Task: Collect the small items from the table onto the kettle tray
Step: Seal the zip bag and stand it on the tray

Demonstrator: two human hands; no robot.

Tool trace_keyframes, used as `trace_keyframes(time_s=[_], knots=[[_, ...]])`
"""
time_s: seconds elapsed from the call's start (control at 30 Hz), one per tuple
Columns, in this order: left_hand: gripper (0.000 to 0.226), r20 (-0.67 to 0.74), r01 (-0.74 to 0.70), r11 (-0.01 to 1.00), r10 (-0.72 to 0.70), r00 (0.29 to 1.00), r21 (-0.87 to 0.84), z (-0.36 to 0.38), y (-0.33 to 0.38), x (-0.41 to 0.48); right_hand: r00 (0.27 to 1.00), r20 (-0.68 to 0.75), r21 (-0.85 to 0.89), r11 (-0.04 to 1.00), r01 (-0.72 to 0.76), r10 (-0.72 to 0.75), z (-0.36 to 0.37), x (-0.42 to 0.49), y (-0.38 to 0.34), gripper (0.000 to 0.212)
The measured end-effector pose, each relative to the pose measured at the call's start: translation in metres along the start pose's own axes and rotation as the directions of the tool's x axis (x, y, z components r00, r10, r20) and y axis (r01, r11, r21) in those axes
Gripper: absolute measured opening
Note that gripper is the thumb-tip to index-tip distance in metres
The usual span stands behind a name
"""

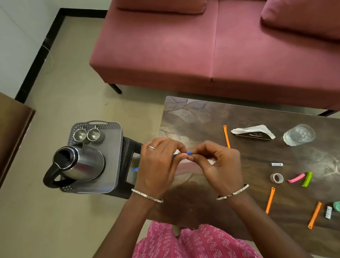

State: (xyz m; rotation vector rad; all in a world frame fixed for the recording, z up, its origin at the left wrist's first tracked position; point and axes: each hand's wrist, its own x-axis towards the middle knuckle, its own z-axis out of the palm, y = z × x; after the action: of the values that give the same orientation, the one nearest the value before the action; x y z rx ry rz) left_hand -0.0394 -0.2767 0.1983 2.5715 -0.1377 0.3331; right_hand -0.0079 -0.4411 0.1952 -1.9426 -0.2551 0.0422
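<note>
1. Centre left, the kettle tray is sitting just beside the surface; a careless release could be sending the strip down the gap between them.
2. The left hand is pinching the blue strip, whose tail is poking out toward the tray.
3. The right hand is pinching its other end.
4. Lower right, orange strips are lying scattered on the surface, uncollected.

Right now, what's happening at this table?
A person pinches a thin blue strip between the left hand and right hand, above the table edge beside the kettle tray. The tray shows only the kettle and two steel cups. Three orange strips, a tape roll, a pink clip and a green clip lie uncollected on the table.
</note>
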Motion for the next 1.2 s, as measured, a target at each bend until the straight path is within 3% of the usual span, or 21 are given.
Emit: trace_keyframes(time_s=[0.27,0.4,0.47,0.53,0.57,0.63,0.7,0.73,0.9,1.07,1.2], knots=[[0.027,-0.044,0.161,0.984,-0.158,0.986,0.081,-0.019,-0.04,-0.026,0.995,-0.093,0.011,1.0,-0.02,0.021,-0.018,0.013,-0.005,0.013],[0.028,-0.03,0.225,0.967,-0.223,0.974,0.12,-0.03,-0.058,-0.036,0.997,-0.074,0.061,0.998,-0.012,0.017,-0.024,0.022,-0.004,0.009],[0.033,-0.031,0.25,0.963,-0.248,0.968,0.102,-0.034,-0.06,-0.037,0.998,-0.049,0.105,0.994,-0.028,0.033,-0.02,0.023,-0.005,0.009],[0.033,-0.042,0.302,0.953,-0.302,0.952,-0.02,-0.038,-0.063,-0.038,0.997,-0.005,0.185,0.98,-0.073,0.076,-0.011,0.024,-0.008,0.01],[0.028,-0.033,0.361,0.919,-0.37,0.928,-0.157,-0.041,-0.066,-0.039,0.995,0.027,0.229,0.968,-0.1,0.096,-0.006,0.025,-0.011,0.011],[0.019,0.06,0.477,0.709,-0.526,0.848,-0.519,-0.046,-0.073,-0.043,0.991,0.084,0.311,0.942,-0.128,0.107,0.002,0.028,-0.017,0.012],[0.036,0.196,0.511,0.45,-0.579,0.791,-0.732,-0.05,-0.082,-0.048,0.988,0.12,0.401,0.905,-0.141,0.1,0.009,0.032,-0.024,0.012],[0.043,0.234,0.519,0.381,-0.586,0.776,-0.765,-0.051,-0.088,-0.051,0.986,0.137,0.446,0.882,-0.15,0.099,0.013,0.035,-0.029,0.012],[0.012,0.224,0.531,0.286,-0.677,0.701,-0.798,-0.049,-0.11,-0.051,0.974,0.19,0.552,0.806,-0.213,0.126,0.037,0.046,-0.046,0.008],[0.016,0.188,0.482,0.221,-0.725,0.663,-0.848,-0.065,-0.139,-0.043,0.979,0.131,0.488,0.85,-0.199,0.154,0.072,0.045,-0.051,0.012],[0.016,0.181,0.5,0.241,-0.734,0.655,-0.832,-0.088,-0.178,-0.041,0.97,0.023,0.463,0.857,-0.225,0.242,0.113,0.047,-0.055,0.012]])
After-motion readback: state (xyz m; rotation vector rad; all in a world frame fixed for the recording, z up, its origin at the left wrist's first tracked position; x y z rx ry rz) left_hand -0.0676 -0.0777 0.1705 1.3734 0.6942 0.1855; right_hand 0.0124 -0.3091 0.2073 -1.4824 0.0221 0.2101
